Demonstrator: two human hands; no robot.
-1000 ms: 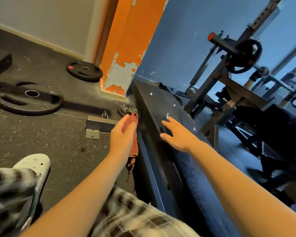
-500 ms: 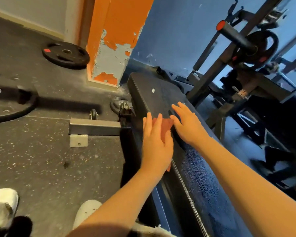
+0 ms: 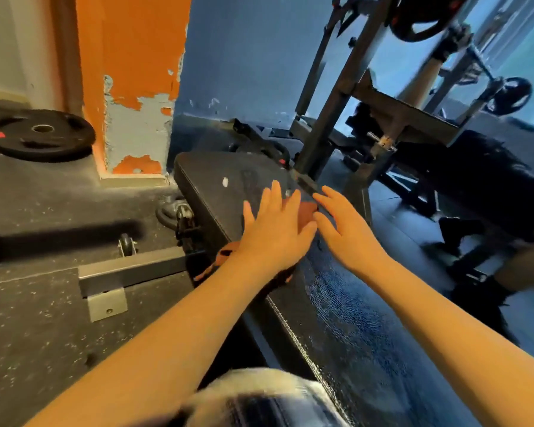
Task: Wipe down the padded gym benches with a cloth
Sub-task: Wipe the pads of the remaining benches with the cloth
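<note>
Rack upright (image 3: pixel 333 115) just beyond right hand (image 3: pixel 342 229); weight plate (image 3: pixel 40 134) left.

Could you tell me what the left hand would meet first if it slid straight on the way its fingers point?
Only bare bench pad lies ahead of the left hand, which presses the cloth flat. Past the pad's far end it might meet the rack's upright post, though depth is unclear.

Near the far end of the padded bench (image 3: pixel 207 195), the left hand (image 3: pixel 278 232) presses an orange cloth (image 3: pixel 306 211) flat with straight fingers; the right hand (image 3: pixel 344 231), fingers straight, sits just beside it. Left of the bench lies a weight plate (image 3: pixel 40 137); right of it stands a steel rack (image 3: pixel 346 97)
</note>
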